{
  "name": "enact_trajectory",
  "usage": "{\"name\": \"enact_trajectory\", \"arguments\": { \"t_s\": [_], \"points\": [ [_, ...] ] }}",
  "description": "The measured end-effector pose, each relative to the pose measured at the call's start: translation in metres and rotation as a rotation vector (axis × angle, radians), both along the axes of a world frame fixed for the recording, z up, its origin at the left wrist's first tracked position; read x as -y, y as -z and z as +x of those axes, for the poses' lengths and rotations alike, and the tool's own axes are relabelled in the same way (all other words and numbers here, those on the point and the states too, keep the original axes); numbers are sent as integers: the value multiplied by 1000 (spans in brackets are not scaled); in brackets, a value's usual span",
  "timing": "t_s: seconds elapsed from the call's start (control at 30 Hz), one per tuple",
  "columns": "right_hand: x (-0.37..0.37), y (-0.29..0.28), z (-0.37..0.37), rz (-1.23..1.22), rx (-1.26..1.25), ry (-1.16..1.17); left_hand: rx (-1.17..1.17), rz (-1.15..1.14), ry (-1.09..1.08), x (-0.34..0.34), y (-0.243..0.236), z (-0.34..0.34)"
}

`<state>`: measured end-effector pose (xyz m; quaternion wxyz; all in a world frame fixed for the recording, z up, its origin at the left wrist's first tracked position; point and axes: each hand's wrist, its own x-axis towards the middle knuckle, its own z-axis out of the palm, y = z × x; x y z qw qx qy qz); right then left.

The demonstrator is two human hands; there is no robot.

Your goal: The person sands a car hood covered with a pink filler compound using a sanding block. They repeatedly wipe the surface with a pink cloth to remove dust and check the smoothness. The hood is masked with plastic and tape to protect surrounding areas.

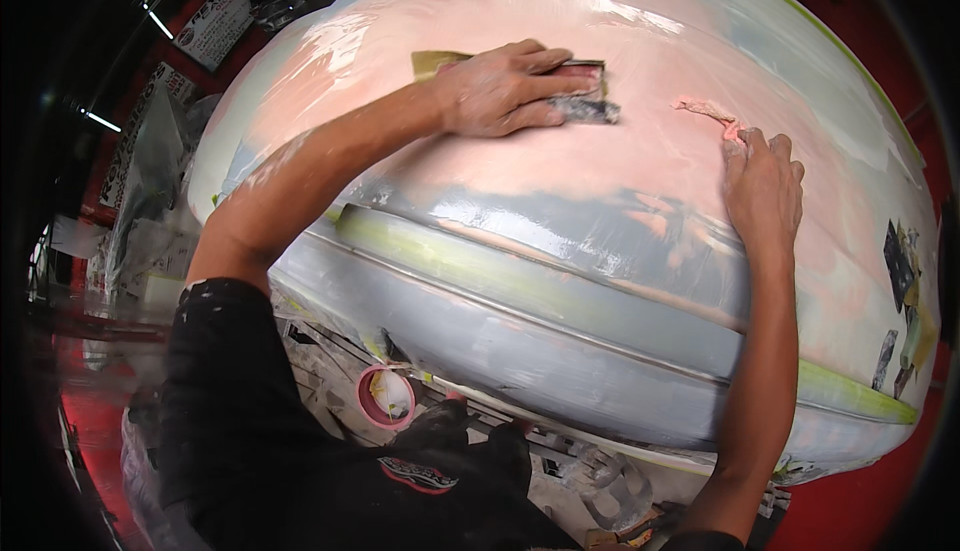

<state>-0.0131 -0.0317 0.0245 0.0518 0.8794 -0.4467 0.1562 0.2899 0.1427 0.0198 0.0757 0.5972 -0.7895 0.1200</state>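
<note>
A large curved car body panel (pixel 650 161), wet and shiny with pink, white and grey patches, fills the middle of the view. My left hand (pixel 505 89) is closed over a dark sanding block (pixel 588 101) pressed flat on the pink area. A tan piece of sandpaper (pixel 436 63) sticks out on the hand's left side. Farther right, my right hand (pixel 765 186) rests on the panel, its fingers pinched on a crumpled pink wet rag (pixel 722 121). The rag trails away from the fingertips toward the sanding block.
Below the panel a pink bucket (pixel 372 413) with something pale inside stands on the floor. Dark and tan scraps (pixel 905 296) of what looks like sandpaper stick to the panel's right side. Plastic sheeting (pixel 150 176) and signs line the left.
</note>
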Motion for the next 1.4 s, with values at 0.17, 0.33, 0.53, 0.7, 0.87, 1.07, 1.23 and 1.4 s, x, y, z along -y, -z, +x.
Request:
{"name": "enact_trajectory", "arguments": {
  "t_s": [0.17,0.33,0.53,0.7,0.87,1.07,1.23,1.4],
  "points": [
    [-5,-3,4,11,13,-24,28,0,-33,110,-4,17],
    [7,-4,-4,0,0,0,-23,-10,-142,115,-2,-6],
    [3,-5,3,11,30,-57,-126,-17,-268,100,-10,-10],
    [3,-4,-6,36,27,-39,-68,-46,-51,-37,1,-27],
    [0,-6,-9,37,8,26,-94,-49,-30,-57,9,-10],
    [-3,-2,7,14,65,-91,-100,-43,-593,116,-13,98],
    [8,0,-4,-14,56,-81,-79,-65,-409,51,0,66],
    [5,0,-12,-54,-9,19,-47,-98,-208,-89,20,12]
  ]
}}
